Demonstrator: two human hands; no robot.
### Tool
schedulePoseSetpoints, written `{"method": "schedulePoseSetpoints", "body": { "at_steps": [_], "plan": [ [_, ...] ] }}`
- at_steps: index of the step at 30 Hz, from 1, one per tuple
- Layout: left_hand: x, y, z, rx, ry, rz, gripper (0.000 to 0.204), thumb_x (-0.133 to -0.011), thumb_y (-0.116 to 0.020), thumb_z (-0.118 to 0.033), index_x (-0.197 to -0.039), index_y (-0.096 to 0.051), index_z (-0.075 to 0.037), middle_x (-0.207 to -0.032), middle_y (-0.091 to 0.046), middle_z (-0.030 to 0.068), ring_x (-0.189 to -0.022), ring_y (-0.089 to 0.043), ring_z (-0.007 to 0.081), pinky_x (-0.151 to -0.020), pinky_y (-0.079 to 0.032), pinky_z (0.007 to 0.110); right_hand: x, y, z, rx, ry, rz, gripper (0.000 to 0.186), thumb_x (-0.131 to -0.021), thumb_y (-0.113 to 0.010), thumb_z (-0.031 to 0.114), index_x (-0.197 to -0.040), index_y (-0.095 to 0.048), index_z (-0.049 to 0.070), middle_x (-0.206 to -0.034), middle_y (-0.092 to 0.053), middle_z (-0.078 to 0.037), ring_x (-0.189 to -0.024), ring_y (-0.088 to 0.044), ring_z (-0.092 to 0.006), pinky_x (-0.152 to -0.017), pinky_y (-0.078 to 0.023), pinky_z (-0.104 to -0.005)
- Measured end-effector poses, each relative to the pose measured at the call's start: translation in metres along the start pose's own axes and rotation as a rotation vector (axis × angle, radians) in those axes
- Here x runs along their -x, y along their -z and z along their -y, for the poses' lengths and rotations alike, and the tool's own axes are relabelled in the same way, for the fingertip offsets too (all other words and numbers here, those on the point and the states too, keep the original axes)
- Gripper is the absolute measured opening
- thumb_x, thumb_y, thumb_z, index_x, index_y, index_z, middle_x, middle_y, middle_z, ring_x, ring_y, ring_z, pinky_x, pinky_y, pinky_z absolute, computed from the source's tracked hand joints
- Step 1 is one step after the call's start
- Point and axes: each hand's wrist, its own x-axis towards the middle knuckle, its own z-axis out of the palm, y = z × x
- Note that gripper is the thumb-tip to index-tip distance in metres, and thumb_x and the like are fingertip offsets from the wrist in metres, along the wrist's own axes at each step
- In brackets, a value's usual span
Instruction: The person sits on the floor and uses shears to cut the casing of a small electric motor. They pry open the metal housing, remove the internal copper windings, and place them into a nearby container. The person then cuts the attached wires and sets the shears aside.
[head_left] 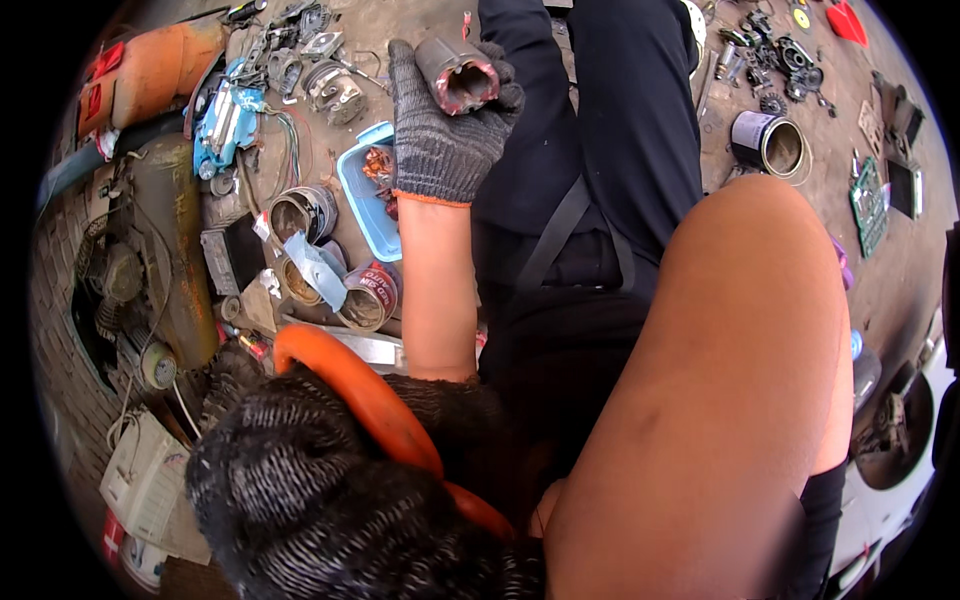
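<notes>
My left hand (pixel 450 155), in a grey knit glove with an orange hem, is raised with its palm up. Resting in it, fingers curled around, is a short hollow metal cylinder (pixel 447 72) that looks like a motor housing, with a reddish rim and curved pieces inside. Very near the camera, my right hand (pixel 320 490), in a dark knit glove, bends across to the lower left. A thick, smooth orange curved handle (pixel 365 395) passes along this glove, which is closed around it. What the handle belongs to is hidden, as are most right fingertips.
Left of my left forearm stand a blue plastic tray (pixel 365 215) with copper-coloured scraps and several open cans (pixel 368 298). Loose machine parts (pixel 335 92) lie beyond. An orange cylinder (pixel 160 70) is far left. To the right are a dark can (pixel 768 143) and more metal parts (pixel 795 65).
</notes>
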Motion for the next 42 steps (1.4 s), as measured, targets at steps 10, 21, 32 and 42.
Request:
{"method": "schedulePoseSetpoints", "body": {
  "at_steps": [10,21,32,42],
  "plan": [
    [-0.003,-0.008,0.002,-0.225,-0.209,-0.143,0.041,-0.080,-0.057,-0.046,-0.094,-0.053,-0.008,-0.078,-0.060,0.0090,-0.063,-0.060,0.0206,-0.058,-0.052,0.035,-0.007,0.010,-0.006,-0.085,-0.005,-0.085,0.038,-0.076,-0.058,0.015,-0.112,-0.051,0.002,-0.105,-0.056,-0.016,-0.094,-0.056,-0.0263,-0.078,-0.045,-0.0331],
    [0.002,-0.023,0.016,-0.403,-0.461,-0.230,0.030,-0.084,-0.057,-0.030,-0.097,-0.051,-0.004,-0.082,-0.058,0.0088,-0.071,-0.059,0.0175,-0.064,-0.050,0.029,0.000,-0.024,-0.091,-0.299,-0.393,-1.150,0.046,-0.067,-0.072,0.022,-0.098,-0.049,-0.001,-0.082,-0.056,-0.019,-0.073,-0.058,-0.0324,-0.064,-0.047,-0.0363],
    [0.001,-0.037,0.049,-0.809,-0.532,-0.288,0.039,-0.083,-0.060,-0.031,-0.106,-0.052,-0.001,-0.096,-0.055,0.0038,-0.085,-0.051,0.0092,-0.076,-0.042,0.025,0.012,-0.047,-0.123,-0.627,-0.303,-1.134,0.054,-0.060,-0.079,0.030,-0.093,-0.050,-0.001,-0.080,-0.054,-0.005,-0.071,-0.052,-0.0130,-0.065,-0.044,-0.0267],
    [-0.013,-0.055,0.067,-0.701,-0.429,-0.051,0.039,-0.092,-0.041,-0.035,-0.114,-0.048,-0.003,-0.103,-0.055,0.0084,-0.095,-0.052,0.0143,-0.083,-0.041,0.026,0.019,-0.060,-0.147,-1.250,0.058,-1.189,0.049,-0.068,-0.073,0.019,-0.107,-0.050,-0.002,-0.086,-0.061,-0.008,-0.070,-0.060,-0.0142,-0.062,-0.049,-0.0258]
  ]
}}
